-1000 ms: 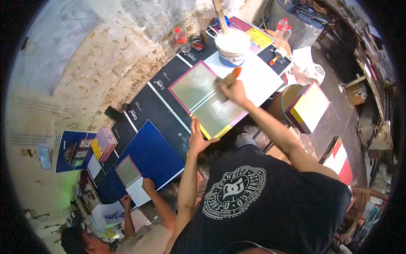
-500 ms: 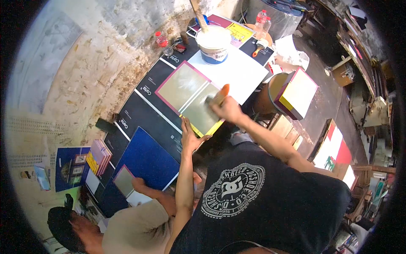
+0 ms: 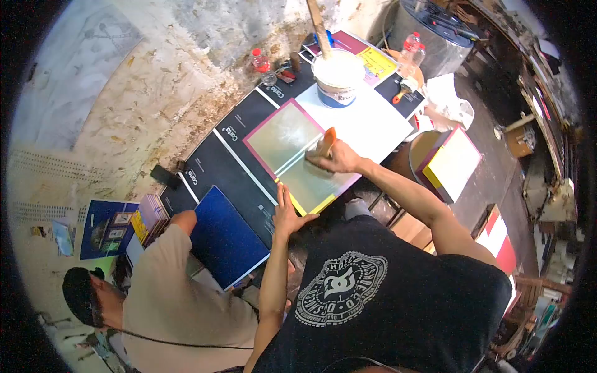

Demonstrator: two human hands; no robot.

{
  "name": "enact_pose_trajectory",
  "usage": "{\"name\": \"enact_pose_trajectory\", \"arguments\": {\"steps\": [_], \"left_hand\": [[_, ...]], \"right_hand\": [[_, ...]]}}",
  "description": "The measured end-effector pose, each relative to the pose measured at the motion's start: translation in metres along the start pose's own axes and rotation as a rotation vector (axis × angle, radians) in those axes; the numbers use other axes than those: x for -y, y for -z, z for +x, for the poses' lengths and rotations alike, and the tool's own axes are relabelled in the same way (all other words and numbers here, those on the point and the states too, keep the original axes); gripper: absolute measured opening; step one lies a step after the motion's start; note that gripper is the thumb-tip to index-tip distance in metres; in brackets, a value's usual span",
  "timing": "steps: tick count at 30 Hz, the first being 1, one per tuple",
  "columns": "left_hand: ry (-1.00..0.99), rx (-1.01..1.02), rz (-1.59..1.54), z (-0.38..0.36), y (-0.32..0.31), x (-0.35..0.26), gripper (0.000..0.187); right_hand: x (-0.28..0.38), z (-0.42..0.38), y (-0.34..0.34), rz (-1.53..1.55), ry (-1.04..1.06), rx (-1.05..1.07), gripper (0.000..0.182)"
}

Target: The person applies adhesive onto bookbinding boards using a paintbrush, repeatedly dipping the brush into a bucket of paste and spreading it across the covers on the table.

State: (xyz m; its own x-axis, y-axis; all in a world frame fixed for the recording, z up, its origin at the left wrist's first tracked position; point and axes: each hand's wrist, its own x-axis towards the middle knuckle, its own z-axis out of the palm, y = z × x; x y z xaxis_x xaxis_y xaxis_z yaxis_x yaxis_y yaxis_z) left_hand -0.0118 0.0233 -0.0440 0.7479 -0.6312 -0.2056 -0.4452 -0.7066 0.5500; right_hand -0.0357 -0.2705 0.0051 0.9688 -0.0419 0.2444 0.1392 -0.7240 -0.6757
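Observation:
Closed around a brush with an orange handle, my right hand works over a flat grey cover. Its bristle end is blurred at the cover surface. The cover has two grey panels, white strips between them, and a maroon and yellow border. My left hand lies at the cover's near yellow edge, fingers stretched out and thumb spread, touching the border. White sheets lie beyond the cover. On them stands a tub of pale paste with a wooden stick in it.
A co-worker sits at left beside a blue board and a stack of covers. A second brush, bottles and printed sheets lie at the far end. A yellow-edged stack rests on a drum at right.
My right hand sweeps the brush across the cover, while my left hand stays on the edge. The co-worker's arm has moved away from the blue board, and a small grey cover there is out of sight.

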Motion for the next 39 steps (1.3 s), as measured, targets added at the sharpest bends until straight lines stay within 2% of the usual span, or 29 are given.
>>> {"name": "enact_pose_trajectory", "arguments": {"steps": [1,2,3,4,5,6,7,9,10,11,12,13,14,15,17,19,21,23,24,26,29,32,34,35,36,37,39], "left_hand": [[0.043,0.032,0.011,-0.001,0.004,-0.005,0.145],[0.084,0.047,0.023,0.000,0.004,-0.009,0.145],[0.120,0.068,0.061,0.002,0.007,-0.013,0.145],[0.160,0.094,0.096,0.002,0.010,-0.018,0.145],[0.201,0.121,0.130,0.003,0.014,-0.026,0.145],[0.214,0.142,0.111,0.007,0.026,-0.034,0.131],[0.219,0.040,0.107,0.016,0.028,-0.041,0.122],[0.234,-0.153,0.100,0.032,0.025,-0.058,0.105],[0.214,-0.208,0.078,0.046,0.042,-0.100,0.076],[0.223,-0.130,0.089,0.056,0.032,-0.125,0.071],[0.228,-0.056,0.098,0.069,0.020,-0.148,0.066],[0.231,0.015,0.106,0.085,0.010,-0.165,0.063],[0.265,0.032,0.120,0.095,0.000,-0.176,0.061],[0.299,0.053,0.134,0.097,-0.012,-0.183,0.059],[0.345,0.028,0.143,0.100,-0.025,-0.185,0.058],[0.374,-0.053,0.127,0.091,-0.034,-0.184,0.059],[0.442,-0.051,0.104,0.091,-0.036,-0.190,0.059],[0.501,-0.047,0.060,0.093,-0.036,-0.196,0.060],[0.532,-0.038,0.027,0.090,-0.034,-0.198,0.060],[0.607,0.002,-0.053,0.090,-0.030,-0.200,0.059],[0.646,-0.108,-0.129,0.089,-0.035,-0.204,0.057],[0.693,-0.054,-0.108,0.093,-0.035,-0.204,0.056],[0.686,-0.076,-0.093,0.093,-0.034,-0.203,0.056],[0.684,-0.085,-0.085,0.092,-0.034,-0.203,0.055],[0.689,-0.098,-0.091,0.092,-0.036,-0.203,0.055],[0.692,-0.107,-0.098,0.090,-0.037,-0.204,0.055],[0.703,-0.115,-0.106,0.090,-0.040,-0.203,0.055]], "right_hand": [[-0.014,0.007,-0.011,-0.147,0.187,0.065,0.020],[-0.059,0.014,-0.018,-0.189,0.011,0.142,0.021],[-0.058,0.027,0.014,-0.007,-0.214,0.162,0.022],[-0.086,0.040,0.029,-0.076,-0.109,0.048,0.024],[-0.067,0.055,0.069,0.091,-0.341,0.156,0.024],[-0.089,0.069,0.080,-0.177,-0.222,-0.007,0.035],[-0.086,0.082,0.098,-0.011,-0.180,-0.108,0.032],[-0.074,0.108,0.125,-0.047,-0.058,-0.157,0.027],[-0.084,0.119,0.117,0.042,-0.068,-0.135,0.026],[-0.086,0.126,0.105,0.088,0.047,-0.146,0.022],[-0.082,0.130,0.088,0.132,0.076,-0.107,0.018],[-0.070,0.138,0.078,0.245,0.269,-0.027,0.016],[-0.064,0.144,0.062,0.288,0.400,0.146,0.012],[-0.075,0.146,0.033,0.302,0.533,0.219,0.013],[-0.069,0.165,0.020,0.224,0.561,0.481,0.017],[-0.112,0.217,-0.014,-0.061,0.476,0.434,0.020],[-0.132,0.286,-0.008,-0.199,0.528,0.363,0.024],[-0.132,0.334,0.004,-0.180,0.694,0.317,0.029],[-0.118,0.345,0.014,-0.087,0.642,0.393,0.031],[-0.086,0.348,0.025,0.103,0.538,0.568,0.035],[-0.070,0.308,-0.020,0.325,0.779,0.918,0.041],[-0.036,0.305,-0.047,-0.064,0.832,1.084,0.045],[-0.035,0.346,-0.085,0.080,0.726,1.016,0.045],[-0.050,0.373,-0.114,0.211,0.887,0.851,0.044],[-0.023,0.389,-0.100,0.140,0.734,0.911,0.041],[-0.013,0.407,-0.101,0.017,0.745,1.025,0.037],[0.014,0.393,-0.086,0.188,0.840,0.994,0.036]]}}
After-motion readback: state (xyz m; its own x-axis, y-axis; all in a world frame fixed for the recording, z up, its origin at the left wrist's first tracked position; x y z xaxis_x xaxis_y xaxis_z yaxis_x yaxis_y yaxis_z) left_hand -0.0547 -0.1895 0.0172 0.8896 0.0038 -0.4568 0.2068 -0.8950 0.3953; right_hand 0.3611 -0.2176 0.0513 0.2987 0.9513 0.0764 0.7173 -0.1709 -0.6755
